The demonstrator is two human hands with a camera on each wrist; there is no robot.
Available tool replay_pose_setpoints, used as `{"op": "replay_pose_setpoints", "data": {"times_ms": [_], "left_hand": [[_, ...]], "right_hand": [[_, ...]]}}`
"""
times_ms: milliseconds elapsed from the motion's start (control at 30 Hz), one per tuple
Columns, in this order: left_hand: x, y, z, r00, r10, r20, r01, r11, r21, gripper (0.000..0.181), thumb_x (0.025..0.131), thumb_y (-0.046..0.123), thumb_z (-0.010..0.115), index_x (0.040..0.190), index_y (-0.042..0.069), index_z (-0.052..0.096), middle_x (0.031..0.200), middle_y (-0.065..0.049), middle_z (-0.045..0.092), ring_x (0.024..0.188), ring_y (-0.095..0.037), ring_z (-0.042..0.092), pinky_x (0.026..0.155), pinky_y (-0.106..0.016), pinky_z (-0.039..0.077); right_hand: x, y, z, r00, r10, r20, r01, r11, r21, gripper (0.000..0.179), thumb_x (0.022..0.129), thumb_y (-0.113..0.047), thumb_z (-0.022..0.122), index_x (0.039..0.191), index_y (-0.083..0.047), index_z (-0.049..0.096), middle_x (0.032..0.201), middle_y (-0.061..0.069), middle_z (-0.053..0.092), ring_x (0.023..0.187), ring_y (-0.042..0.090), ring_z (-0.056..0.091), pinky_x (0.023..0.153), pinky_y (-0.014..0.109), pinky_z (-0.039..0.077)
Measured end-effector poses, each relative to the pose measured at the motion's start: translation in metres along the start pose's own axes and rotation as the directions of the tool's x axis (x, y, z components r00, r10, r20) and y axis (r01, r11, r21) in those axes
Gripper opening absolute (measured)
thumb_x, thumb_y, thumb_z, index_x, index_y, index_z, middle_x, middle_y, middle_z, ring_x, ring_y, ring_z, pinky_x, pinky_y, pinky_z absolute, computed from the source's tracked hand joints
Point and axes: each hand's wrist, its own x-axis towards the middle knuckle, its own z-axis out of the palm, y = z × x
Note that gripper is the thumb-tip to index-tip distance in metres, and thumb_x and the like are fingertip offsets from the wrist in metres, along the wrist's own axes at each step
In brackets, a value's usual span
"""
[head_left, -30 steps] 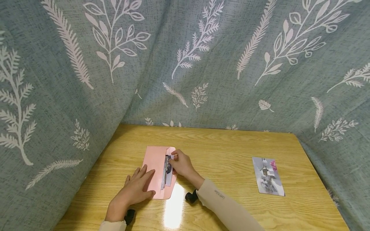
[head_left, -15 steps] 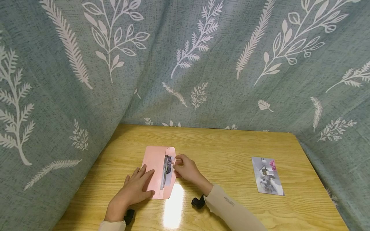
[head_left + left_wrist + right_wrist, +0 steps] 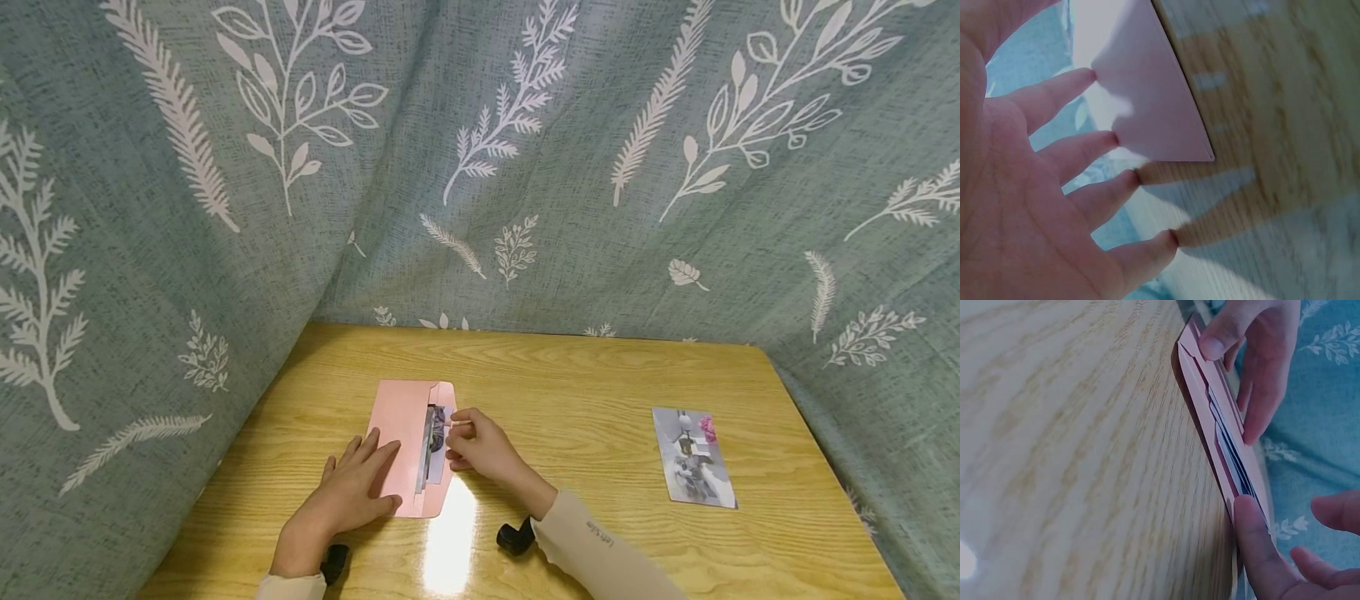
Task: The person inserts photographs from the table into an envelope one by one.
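A pink envelope (image 3: 403, 408) lies on the table with its flap facing right. Several photo cards (image 3: 436, 450) sit inside, their edges showing at its mouth; the top one has a dark figure. My left hand (image 3: 352, 492) rests spread on the envelope's left part, and two of its fingertips touch the paper in the left wrist view. At the flap's right edge is my right hand (image 3: 487, 450). In the right wrist view its thumb (image 3: 1250, 515) touches the envelope by the mouth, while the other visible fingers stand apart from the paper.
Another photo card (image 3: 694, 458), grey with a pink flower, lies on the right of the wooden table (image 3: 570, 375). A blue-green leaf-patterned cloth (image 3: 525, 250) hangs behind and at both sides. Black devices (image 3: 515, 537) sit at both wrists.
My right hand has let go of the top photo card's edge and drawn back right to the flap's edge, with a slight shift since. My left hand has stayed on the envelope.
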Motion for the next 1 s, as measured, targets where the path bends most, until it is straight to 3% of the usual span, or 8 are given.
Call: {"op": "replay_pose_setpoints", "data": {"times_ms": [333, 633, 1000], "left_hand": [[0.000, 0.001, 0.000, 1.000, -0.002, -0.001, 0.002, 1.000, 0.012, 0.078, 0.080, 0.031, 0.082, 0.149, 0.011, 0.049, 0.159, -0.025, 0.026, 0.144, -0.053, 0.018, 0.105, -0.078, 0.011], [0.000, 0.001, -0.001, 1.000, -0.004, 0.010, 0.004, 1.000, 0.005, 0.078, 0.081, 0.031, 0.082, 0.149, 0.012, 0.048, 0.160, -0.025, 0.025, 0.144, -0.053, 0.018, 0.105, -0.078, 0.011], [-0.001, 0.000, -0.001, 1.000, 0.004, 0.014, -0.004, 1.000, 0.003, 0.077, 0.082, 0.032, 0.081, 0.149, 0.012, 0.048, 0.160, -0.025, 0.025, 0.144, -0.052, 0.017, 0.105, -0.079, 0.010]], "right_hand": [[0.001, -0.004, 0.002, 1.000, 0.001, 0.015, -0.001, 1.000, 0.015, 0.043, 0.099, -0.002, 0.059, 0.138, 0.006, 0.046, 0.115, 0.023, 0.061, 0.092, 0.040, 0.068, 0.075, 0.045, 0.060], [0.010, 0.001, 0.006, 1.000, 0.018, 0.002, -0.018, 0.999, 0.027, 0.041, 0.097, -0.004, 0.063, 0.135, 0.003, 0.050, 0.110, 0.018, 0.063, 0.084, 0.029, 0.070, 0.071, 0.039, 0.060], [0.013, 0.002, 0.015, 1.000, 0.017, 0.000, -0.017, 0.999, 0.029, 0.041, 0.098, -0.004, 0.062, 0.136, 0.002, 0.050, 0.112, 0.018, 0.064, 0.086, 0.035, 0.069, 0.070, 0.044, 0.060]]}}
